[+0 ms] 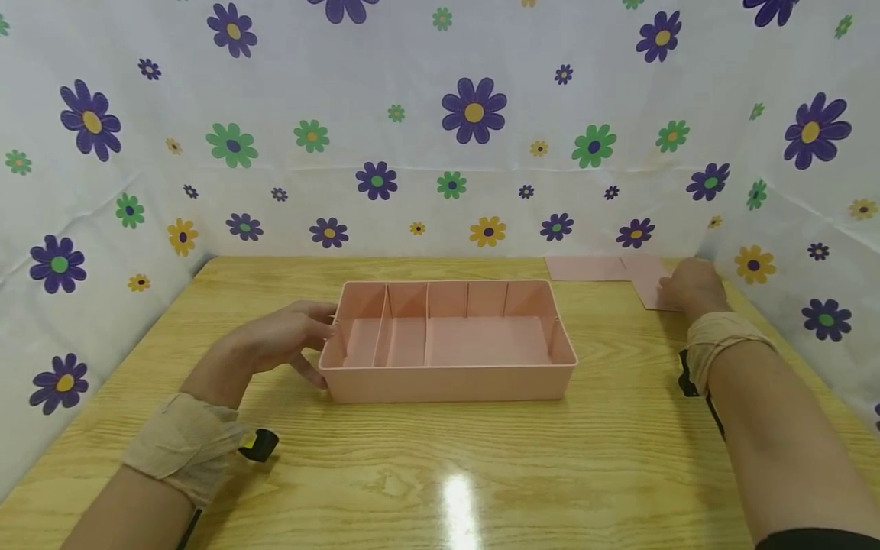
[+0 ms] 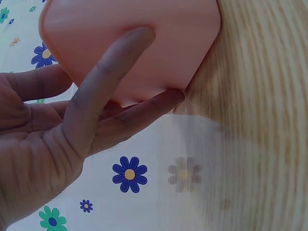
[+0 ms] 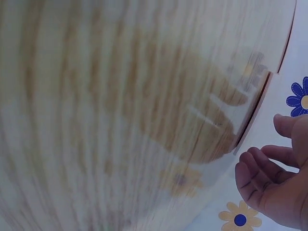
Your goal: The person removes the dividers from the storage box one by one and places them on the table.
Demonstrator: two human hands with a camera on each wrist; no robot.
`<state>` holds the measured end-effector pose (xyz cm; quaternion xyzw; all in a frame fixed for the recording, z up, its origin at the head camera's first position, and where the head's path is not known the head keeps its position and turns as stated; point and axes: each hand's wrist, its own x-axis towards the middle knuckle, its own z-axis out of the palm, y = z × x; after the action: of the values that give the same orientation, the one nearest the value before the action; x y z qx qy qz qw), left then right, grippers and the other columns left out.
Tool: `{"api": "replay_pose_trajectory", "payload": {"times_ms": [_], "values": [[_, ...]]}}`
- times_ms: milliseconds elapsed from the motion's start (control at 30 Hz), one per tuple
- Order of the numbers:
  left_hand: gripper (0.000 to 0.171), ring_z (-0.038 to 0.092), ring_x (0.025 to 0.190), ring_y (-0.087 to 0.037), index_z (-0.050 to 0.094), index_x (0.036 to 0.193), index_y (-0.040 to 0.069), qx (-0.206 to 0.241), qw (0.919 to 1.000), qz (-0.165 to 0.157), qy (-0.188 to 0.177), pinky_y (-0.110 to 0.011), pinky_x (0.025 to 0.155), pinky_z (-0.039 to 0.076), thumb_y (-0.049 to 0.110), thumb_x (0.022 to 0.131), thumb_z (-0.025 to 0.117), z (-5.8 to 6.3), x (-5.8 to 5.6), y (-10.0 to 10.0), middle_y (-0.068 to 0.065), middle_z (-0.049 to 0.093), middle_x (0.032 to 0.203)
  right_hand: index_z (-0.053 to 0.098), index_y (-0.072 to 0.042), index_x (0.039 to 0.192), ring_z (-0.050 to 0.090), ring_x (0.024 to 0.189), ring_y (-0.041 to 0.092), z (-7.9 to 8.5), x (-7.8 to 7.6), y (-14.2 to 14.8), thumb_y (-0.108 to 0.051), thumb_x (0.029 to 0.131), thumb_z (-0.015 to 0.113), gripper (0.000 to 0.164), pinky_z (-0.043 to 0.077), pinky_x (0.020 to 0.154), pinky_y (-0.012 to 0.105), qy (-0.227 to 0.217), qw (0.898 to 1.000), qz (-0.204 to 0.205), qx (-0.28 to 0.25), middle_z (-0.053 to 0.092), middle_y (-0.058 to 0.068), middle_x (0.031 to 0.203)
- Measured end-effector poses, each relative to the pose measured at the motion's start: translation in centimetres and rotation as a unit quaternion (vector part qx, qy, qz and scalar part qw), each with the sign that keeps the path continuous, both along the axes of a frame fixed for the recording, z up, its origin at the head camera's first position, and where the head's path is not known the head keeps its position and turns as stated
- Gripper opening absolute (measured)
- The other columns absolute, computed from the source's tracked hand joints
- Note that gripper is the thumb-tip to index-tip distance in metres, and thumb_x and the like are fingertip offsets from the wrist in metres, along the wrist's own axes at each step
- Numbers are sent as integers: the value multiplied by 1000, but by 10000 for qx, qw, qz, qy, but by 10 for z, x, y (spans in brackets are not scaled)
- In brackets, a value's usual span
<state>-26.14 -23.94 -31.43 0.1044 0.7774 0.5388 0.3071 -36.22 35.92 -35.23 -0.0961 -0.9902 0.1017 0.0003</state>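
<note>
A pink plastic organizer box (image 1: 447, 384) sits mid-table. Two upright dividers make two narrow compartments at its left and leave a wide one at its right. My left hand (image 1: 285, 336) is at the box's left end; in the left wrist view its thumb and fingertips touch the pink end wall (image 2: 183, 43), fingers fairly straight. At the back right, my right hand (image 1: 696, 286) is beside a flat pink panel (image 1: 649, 283). The right wrist view shows its fingers loosely bent, with a gap between them and the panel's edge (image 3: 252, 113). A second pink panel (image 1: 587, 269) lies left of it.
The wood-grain table (image 1: 385, 466) is glossy and reflects light near its front. White cloth (image 1: 385, 76) with printed flowers stands behind and along both sides. A small black camera (image 1: 259, 444) is strapped by a tan wrap on the left wrist.
</note>
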Motion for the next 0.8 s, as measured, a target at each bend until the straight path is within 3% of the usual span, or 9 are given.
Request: {"api": "replay_pose_trajectory", "payload": {"times_ms": [167,333,600,667,733,800], "values": [[60,54,127,-42,25,158,10,51,10000,-32,8,-57,78,60,15,103,47,1,1,0,-25,42,151,62,12,80,55,75,35,8,2,1,-22,99,47,42,50,66,45,28,9999,60,-97,60,27,85],[59,56,124,-41,26,157,8,6,10000,1,11,-57,78,60,15,103,47,0,0,1,-26,43,149,55,6,74,52,70,33,23,-4,-4,-19,95,45,34,45,62,41,-88,9983,577,5,54,20,73],[58,58,122,-40,26,157,7,-27,10000,26,-13,-56,78,61,14,103,46,-2,-1,4,-26,43,149,51,-3,63,43,59,23,62,-8,-58,-21,95,46,37,39,55,36,444,9930,1099,22,47,7,60],[58,57,123,-40,26,157,7,-11,10000,28,-16,-56,78,61,13,103,45,-2,-1,3,-27,43,149,62,3,74,51,64,27,74,-7,-78,-22,97,46,37,48,60,40,528,9918,1156,-135,58,15,68],[58,56,124,-41,24,158,7,4,10000,19,-6,-56,78,60,12,103,43,-2,0,2,-27,42,149,68,9,99,61,82,36,87,-6,-100,-22,99,46,37,56,75,48,625,9900,1236,-271,67,25,93],[58,56,125,-41,23,158,8,29,10000,3,0,-57,78,60,10,103,42,-1,0,2,-27,42,150,63,10,122,62,105,43,99,-3,-123,-22,100,48,42,54,91,55,660,9881,1305,-475,63,31,122]]}}
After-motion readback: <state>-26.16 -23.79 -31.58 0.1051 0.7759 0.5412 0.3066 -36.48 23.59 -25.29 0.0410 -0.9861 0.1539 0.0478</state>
